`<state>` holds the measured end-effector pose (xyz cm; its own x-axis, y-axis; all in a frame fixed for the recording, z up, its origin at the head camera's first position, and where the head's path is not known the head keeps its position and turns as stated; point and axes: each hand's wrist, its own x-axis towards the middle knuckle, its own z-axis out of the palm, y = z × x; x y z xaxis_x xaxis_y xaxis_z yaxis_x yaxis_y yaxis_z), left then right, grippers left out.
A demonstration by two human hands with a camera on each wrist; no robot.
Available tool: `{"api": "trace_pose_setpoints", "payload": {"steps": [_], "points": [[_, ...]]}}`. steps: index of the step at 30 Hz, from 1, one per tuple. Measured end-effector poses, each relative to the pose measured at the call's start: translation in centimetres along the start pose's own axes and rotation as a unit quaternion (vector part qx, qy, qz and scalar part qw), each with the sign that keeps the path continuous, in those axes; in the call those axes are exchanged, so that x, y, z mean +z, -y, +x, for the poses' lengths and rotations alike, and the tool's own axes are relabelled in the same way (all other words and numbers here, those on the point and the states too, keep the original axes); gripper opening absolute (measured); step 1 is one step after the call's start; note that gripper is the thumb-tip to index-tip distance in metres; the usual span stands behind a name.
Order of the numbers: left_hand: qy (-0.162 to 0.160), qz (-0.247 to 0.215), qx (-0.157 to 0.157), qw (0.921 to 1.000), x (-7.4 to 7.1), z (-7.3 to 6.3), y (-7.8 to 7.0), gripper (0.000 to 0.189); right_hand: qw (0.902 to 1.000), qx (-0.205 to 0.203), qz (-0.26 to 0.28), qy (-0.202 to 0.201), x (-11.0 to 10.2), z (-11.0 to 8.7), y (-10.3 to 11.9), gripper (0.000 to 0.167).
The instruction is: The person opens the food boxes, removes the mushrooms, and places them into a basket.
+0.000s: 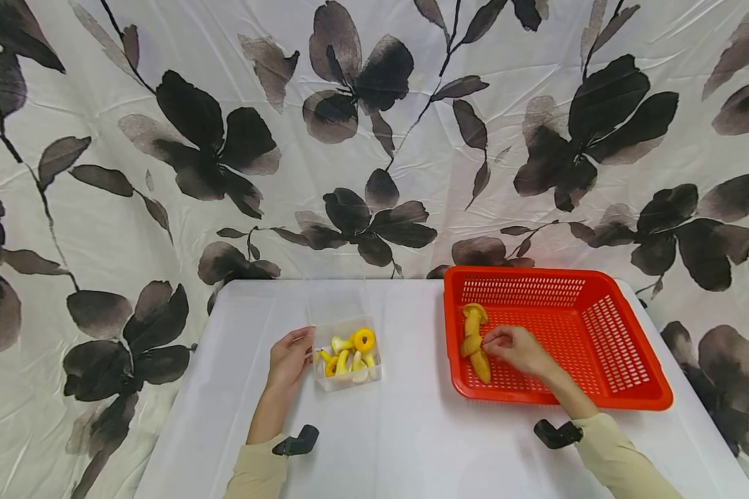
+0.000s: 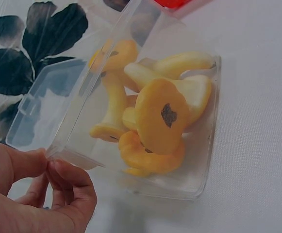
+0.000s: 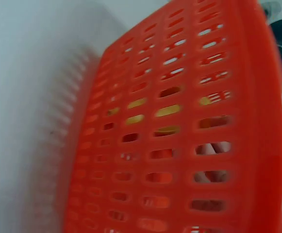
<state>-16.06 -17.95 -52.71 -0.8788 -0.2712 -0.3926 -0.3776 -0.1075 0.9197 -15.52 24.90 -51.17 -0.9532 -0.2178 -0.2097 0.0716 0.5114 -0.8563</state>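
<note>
Mushrooms (image 1: 472,345) lie lengthwise fore-and-aft just left of the fingers of the nearer right hand (image 1: 521,351), whose grip is unclear, the left hand (image 1: 290,357) pinching the box (image 2: 179,187).

A lightly creased white cloth backdrop (image 1: 437,152), printed with large grey and black flowers (image 1: 190,107) and slender leaves (image 1: 102,179), rises behind a white table (image 1: 406,443) and shows to its left and right. 1 dark bloom (image 1: 369,229) sits just above the far edge; in the left wrist view, the table's surface shows a fine weave
</note>
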Motion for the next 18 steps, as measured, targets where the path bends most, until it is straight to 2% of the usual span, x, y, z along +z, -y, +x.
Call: {"api": "trace_pose_setpoints", "payload": {"steps": [4,12,18], "points": [[0.005,0.000,-0.001,1.0000,0.0,-0.1,-0.2,0.040,0.9998,0.000,-0.003,-0.019,-0.4,0.2,1.2,0.018],[0.003,0.003,-0.007,1.0000,0.0,0.0,-0.2,0.038,0.9985,-0.025,-0.024,-0.043,-0.5,1.1,3.4,0.021],[0.000,0.003,-0.006,1.0000,0.0,0.0,-0.1,0.036,0.9961,-0.062,-0.029,-0.057,0.3,1.8,5.4,0.022]]}}
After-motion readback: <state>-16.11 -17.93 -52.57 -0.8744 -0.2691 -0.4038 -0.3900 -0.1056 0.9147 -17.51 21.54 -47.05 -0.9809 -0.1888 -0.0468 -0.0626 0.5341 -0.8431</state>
